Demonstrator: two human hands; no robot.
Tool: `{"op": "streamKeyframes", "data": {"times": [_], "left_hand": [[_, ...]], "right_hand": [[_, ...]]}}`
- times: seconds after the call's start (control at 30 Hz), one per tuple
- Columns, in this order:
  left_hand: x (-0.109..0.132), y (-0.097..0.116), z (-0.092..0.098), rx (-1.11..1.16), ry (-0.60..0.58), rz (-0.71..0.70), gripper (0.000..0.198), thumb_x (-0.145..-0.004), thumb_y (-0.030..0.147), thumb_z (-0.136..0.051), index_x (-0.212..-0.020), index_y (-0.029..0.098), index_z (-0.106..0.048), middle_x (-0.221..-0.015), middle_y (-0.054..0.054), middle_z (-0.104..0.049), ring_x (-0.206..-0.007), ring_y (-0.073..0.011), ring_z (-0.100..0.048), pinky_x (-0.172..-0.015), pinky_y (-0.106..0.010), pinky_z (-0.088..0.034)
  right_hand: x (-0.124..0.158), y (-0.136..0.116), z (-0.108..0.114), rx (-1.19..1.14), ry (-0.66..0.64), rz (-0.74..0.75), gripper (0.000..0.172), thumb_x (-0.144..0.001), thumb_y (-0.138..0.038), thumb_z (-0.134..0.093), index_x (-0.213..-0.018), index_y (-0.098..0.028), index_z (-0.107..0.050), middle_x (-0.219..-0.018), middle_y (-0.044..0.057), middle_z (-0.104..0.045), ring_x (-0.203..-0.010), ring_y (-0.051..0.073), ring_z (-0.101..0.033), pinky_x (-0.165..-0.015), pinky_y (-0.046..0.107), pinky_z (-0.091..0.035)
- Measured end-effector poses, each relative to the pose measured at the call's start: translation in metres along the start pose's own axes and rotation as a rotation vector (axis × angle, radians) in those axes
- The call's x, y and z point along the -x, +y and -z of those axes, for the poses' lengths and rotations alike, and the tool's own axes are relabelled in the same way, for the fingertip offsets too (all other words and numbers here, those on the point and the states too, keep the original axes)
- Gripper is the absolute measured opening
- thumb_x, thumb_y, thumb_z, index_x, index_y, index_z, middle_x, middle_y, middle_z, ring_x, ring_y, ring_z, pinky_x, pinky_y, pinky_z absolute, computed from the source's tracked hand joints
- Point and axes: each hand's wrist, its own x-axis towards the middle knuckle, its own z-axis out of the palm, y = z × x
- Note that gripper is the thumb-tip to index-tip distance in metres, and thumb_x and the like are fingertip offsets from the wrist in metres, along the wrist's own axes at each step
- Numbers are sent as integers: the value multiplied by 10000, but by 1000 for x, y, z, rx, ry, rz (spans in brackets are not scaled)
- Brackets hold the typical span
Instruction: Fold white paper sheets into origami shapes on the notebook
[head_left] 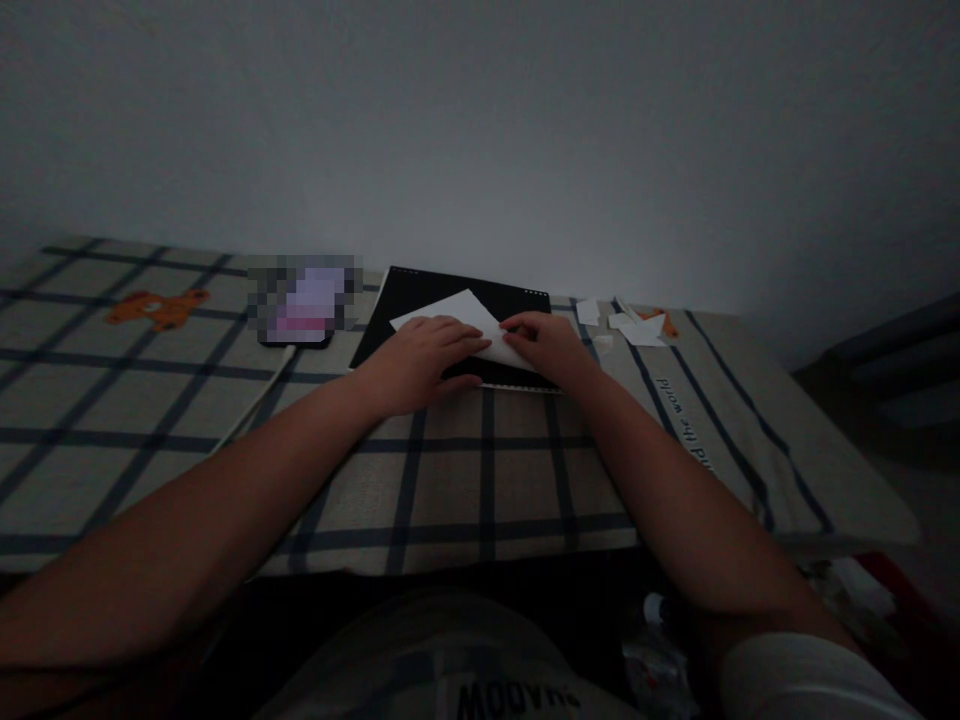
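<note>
A white sheet of paper (pixel 466 308), folded to a point at the top, lies on a black pad or notebook (pixel 514 300) with punched holes along its edge. My left hand (pixel 420 362) rests flat over the paper's left part, fingers stretched to the right. At the paper's right side, my right hand (pixel 553 345) has thumb and index finger closed on the paper near its fold. The fingertips of both hands are close together but apart. Part of the paper is hidden under my hands.
A phone (pixel 311 300) with a lit, blurred screen and a white cable (pixel 255 405) lies to the left. White paper pieces (pixel 643 330) are on the right. The checked tablecloth (pixel 450 480) meets a wall behind. Below the table edge stands a clear bottle (pixel 654 650).
</note>
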Motion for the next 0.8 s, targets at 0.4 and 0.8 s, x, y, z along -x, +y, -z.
{"op": "streamKeyframes", "data": {"times": [0.4,0.8], "left_hand": [[-4,2,6,-9,-94,39,537,-1126,466,-463,-1565,216,-643,-1581,-123,-686,-1492,-290,-606,-1233,-449,-416],[0,0,-1,-97,-34,117,497,-1137,418,-438,-1513,224,-698,-1630,-140,-640,-1527,-338,-549,-1292,-586,-309]], "right_hand": [[0,1,9,2,88,-53,284,-928,-184,-691,-1157,-191,-859,-953,82,-847,-852,242,-746,-863,410,-597],[1,-7,13,-151,-41,-168,299,-930,-159,-699,-1186,-188,-851,-985,93,-851,-904,252,-770,-901,457,-632]]}}
